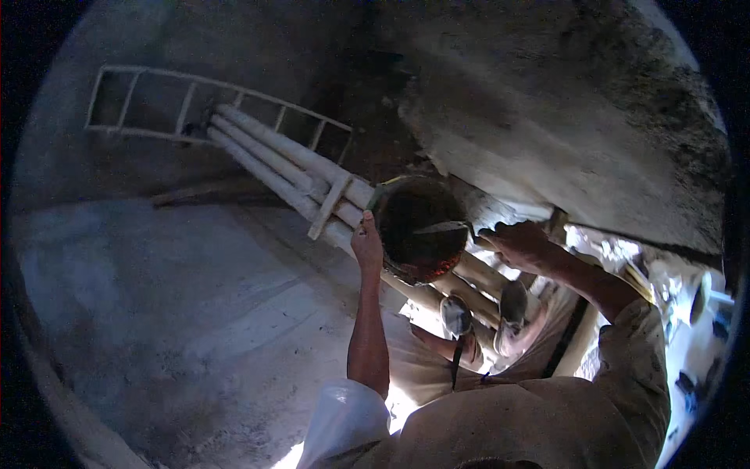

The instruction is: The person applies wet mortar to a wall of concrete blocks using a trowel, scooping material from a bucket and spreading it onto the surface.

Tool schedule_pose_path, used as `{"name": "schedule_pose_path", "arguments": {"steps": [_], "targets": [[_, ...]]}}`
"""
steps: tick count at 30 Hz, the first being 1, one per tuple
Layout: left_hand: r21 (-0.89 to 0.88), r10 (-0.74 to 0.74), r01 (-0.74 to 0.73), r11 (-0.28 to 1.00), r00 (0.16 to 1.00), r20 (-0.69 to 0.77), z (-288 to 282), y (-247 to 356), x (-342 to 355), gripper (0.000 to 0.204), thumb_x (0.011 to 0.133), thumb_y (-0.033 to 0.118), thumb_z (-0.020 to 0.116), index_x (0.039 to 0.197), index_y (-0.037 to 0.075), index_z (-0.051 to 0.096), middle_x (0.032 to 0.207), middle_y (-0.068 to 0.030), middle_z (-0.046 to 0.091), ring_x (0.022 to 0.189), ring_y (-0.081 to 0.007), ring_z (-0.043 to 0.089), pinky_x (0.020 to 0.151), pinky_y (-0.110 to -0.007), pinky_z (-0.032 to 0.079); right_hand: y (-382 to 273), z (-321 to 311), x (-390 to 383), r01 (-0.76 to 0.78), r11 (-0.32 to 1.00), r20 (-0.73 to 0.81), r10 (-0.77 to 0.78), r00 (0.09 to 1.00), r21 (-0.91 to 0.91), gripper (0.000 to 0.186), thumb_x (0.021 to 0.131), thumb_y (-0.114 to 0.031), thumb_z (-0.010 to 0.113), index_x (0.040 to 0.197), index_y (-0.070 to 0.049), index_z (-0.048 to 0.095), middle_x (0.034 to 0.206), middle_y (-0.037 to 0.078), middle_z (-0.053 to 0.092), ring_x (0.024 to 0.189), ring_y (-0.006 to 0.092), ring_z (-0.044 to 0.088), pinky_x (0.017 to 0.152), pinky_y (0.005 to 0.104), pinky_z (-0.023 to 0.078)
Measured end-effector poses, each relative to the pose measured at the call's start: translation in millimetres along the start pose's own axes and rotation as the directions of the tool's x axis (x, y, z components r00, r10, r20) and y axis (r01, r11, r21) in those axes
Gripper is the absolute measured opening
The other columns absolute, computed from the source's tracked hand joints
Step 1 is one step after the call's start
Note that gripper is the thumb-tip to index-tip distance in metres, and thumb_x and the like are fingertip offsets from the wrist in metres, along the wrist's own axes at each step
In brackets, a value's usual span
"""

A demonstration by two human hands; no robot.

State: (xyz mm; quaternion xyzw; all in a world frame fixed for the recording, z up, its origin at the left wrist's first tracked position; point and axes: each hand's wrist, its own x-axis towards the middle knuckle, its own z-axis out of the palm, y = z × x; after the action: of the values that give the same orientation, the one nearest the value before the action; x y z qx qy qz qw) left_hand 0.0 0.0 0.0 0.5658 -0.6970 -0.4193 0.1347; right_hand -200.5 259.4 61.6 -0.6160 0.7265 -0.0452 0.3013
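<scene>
A round, dark bucket [414, 254] sits over the wooden poles in front of me, its mouth facing up; whether it rests on them I cannot tell. My left hand [367, 244] grips its near-left rim, thumb uppermost. On the bucket's other side, my right hand [519, 244] is closed around the handle of a trowel. The pale trowel blade [441, 227] reaches over the bucket's mouth, above dark contents too dim to make out.
Several long round poles [273, 160], crossed by a short wooden slat [330, 205], run under the bucket toward a ladder [187, 109] at far left. My bare feet are by the pole ends [455, 316]. A rough wall [562, 117] rises at right; a bluish-grey surface [156, 297] spreads left.
</scene>
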Motion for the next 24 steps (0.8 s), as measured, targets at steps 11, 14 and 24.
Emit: {"name": "schedule_pose_path", "arguments": {"steps": [11,14,24], "targets": [[0.008,0.168,-0.168,0.986,0.98,-0.104,15,-52,33,0.069,0.093,0.055,0.041,0.079,-0.01,0.06,0.061,-0.0192,0.056,0.062,-0.0355,0.052,0.062,-0.045,0.041,-10,0,49,0.038,0.983,-0.13,-0.062,0.99,-0.178,0.033,0.085,-0.025,0.055,0.117,-0.023,0.052,0.08,0.014,0.065,0.065,0.0301,0.066,0.052,0.0428,0.052],[0.131,0.073,-0.059,0.99,0.992,-0.105,29,-24,26,0.069,0.092,0.056,0.039,0.08,-0.008,0.061,0.068,-0.0245,0.059,0.067,-0.0413,0.055,0.063,-0.047,0.041,-9,26,58,0.038,0.976,-0.165,-0.075,0.983,-0.215,0.028,0.09,-0.029,0.05,0.116,-0.022,0.054,0.079,0.016,0.064,0.064,0.0326,0.064,0.055,0.0439,0.052],[0.223,0.315,-0.332,0.916,0.943,0.112,65,-1,20,0.061,0.096,0.048,0.037,0.087,-0.006,0.063,0.08,-0.0292,0.06,0.074,-0.0434,0.058,0.067,-0.047,0.042,2,135,123,-0.334,0.936,-0.246,0.352,0.903,0.116,0.025,0.086,-0.026,0.051,0.094,-0.005,0.062,0.081,0.019,0.062,0.073,0.0364,0.062,0.069,0.0496,0.05]]}}
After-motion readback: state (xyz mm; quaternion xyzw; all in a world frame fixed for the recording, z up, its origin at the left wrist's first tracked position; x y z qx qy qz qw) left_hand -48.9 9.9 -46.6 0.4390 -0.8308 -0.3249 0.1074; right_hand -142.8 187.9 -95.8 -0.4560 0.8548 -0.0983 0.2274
